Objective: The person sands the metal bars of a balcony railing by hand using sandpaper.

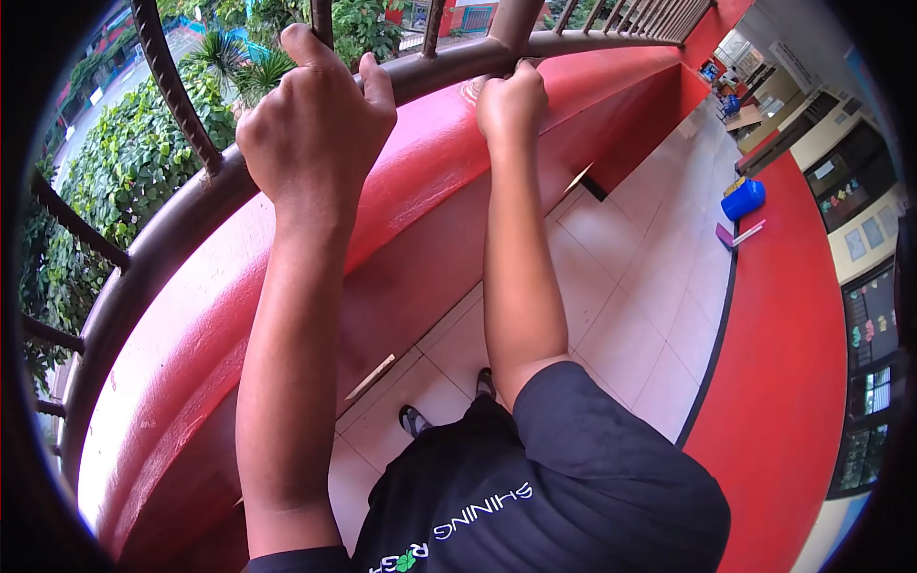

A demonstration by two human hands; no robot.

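A dark brown metal railing (186, 215) with ribbed upright bars curves along the top of a glossy red ledge (420, 162). My left hand (315, 119) is closed around the rail at the upper left, its thumb lying against the bar. Farther right, my right hand (513, 100) grips the same rail close to a thicker post (517, 24). The fingertips of both hands are hidden behind the rail. Both arms are stretched forward from a black shirt (573, 477).
Green plants (143, 143) grow beyond the railing. A tiled walkway (630, 258) runs alongside the red ledge. By the red wall (783, 363) are a blue bin (743, 201) and a dustpan (731, 237). My feet (414, 420) stand on the tiles. Farther back, a person (731, 74) is partly visible.
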